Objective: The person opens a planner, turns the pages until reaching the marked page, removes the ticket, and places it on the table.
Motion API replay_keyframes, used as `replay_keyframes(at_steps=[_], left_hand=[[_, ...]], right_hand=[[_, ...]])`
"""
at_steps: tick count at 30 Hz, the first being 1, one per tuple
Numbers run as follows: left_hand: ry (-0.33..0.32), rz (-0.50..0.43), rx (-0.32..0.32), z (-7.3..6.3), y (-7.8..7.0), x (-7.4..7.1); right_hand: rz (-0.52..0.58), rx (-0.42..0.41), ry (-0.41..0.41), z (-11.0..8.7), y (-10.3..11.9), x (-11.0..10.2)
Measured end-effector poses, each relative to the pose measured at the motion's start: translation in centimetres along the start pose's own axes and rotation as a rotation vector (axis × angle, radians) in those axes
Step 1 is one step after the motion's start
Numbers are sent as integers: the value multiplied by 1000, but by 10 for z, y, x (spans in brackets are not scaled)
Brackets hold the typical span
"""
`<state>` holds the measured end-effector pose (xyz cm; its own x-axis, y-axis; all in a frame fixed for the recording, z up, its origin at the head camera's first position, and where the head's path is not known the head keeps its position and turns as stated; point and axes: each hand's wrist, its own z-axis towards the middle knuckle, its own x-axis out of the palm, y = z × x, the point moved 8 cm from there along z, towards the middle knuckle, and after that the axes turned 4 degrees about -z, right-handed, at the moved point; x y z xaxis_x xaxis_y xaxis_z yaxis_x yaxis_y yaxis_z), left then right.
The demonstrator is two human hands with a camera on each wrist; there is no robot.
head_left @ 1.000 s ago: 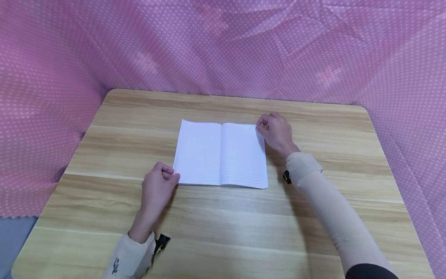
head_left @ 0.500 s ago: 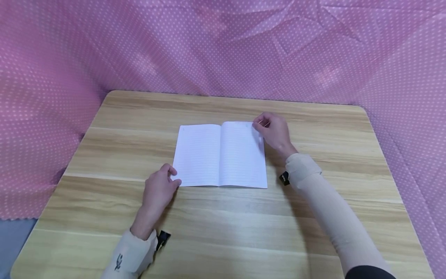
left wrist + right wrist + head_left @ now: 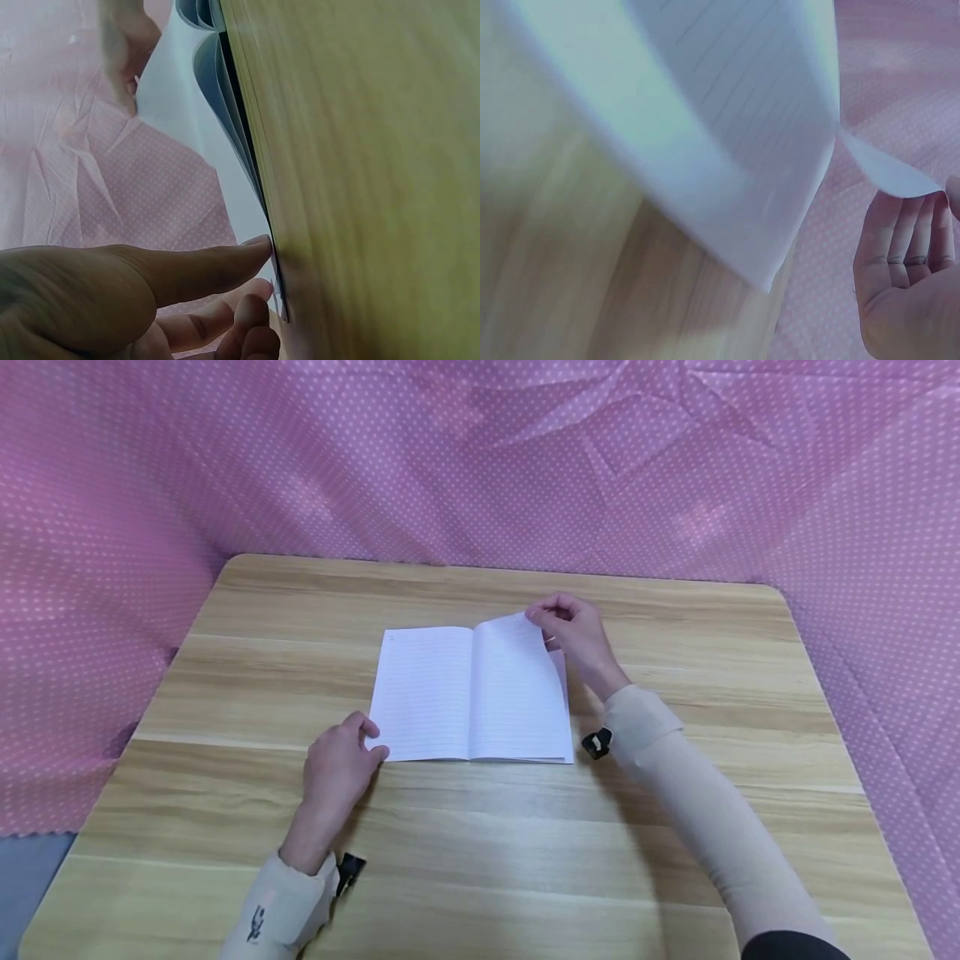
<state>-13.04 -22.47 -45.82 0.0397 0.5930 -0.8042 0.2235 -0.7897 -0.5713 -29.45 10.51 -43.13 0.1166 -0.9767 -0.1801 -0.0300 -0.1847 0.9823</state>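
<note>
An open notebook [image 3: 423,693] with lined white pages lies flat on the wooden table. My right hand [image 3: 576,639] pinches the far right corner of a page [image 3: 510,672], which bends up off the sheets beneath. In the right wrist view, the curled fingers [image 3: 907,232] hold that page's edge, away from the lower page [image 3: 757,202]. At the notebook's near left corner, my left hand [image 3: 337,768] holds the corner between thumb and index finger. The left wrist view has the thumb [image 3: 217,270] on the paper's edge, other fingers curled below it.
The table [image 3: 480,860] has light wood grain and rounded far corners. A pink dotted cloth [image 3: 450,468] hangs behind it and along both sides. Small black devices are strapped at the left wrist [image 3: 349,872] and right wrist [image 3: 597,743].
An earlier page has settled onto the left side, now showing lines. My right hand has moved slightly left and away, lifting a page's corner off the right stack. The left hand stays nearly still.
</note>
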Motion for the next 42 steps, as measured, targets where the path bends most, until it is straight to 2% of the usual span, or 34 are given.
replay_keyframes(at_steps=[5, 9, 15, 20, 23, 27, 31, 36, 42], left_hand=[[9, -5, -15, 0, 1, 0], [19, -11, -19, 0, 2, 1], [26, -24, -16, 1, 2, 1], [28, -31, -15, 0, 1, 1], [34, -33, -21, -1, 1, 1], [38, -32, -27, -1, 1, 1], [29, -24, -28, -1, 1, 1], [4, -18, 1, -3, -4, 0], [-37, -34, 53, -5, -15, -2]], right_hand=[[53, 12, 23, 0, 8, 11], [98, 68, 25, 3, 12, 18], [295, 191, 33, 7, 14, 27], [420, 238, 39, 9, 15, 33], [408, 212, 42, 9, 19, 37], [341, 120, 42, 9, 29, 43], [334, 67, 41, 7, 35, 52], [403, 87, 23, 8, 31, 63], [540, 133, -8, 10, 28, 72]])
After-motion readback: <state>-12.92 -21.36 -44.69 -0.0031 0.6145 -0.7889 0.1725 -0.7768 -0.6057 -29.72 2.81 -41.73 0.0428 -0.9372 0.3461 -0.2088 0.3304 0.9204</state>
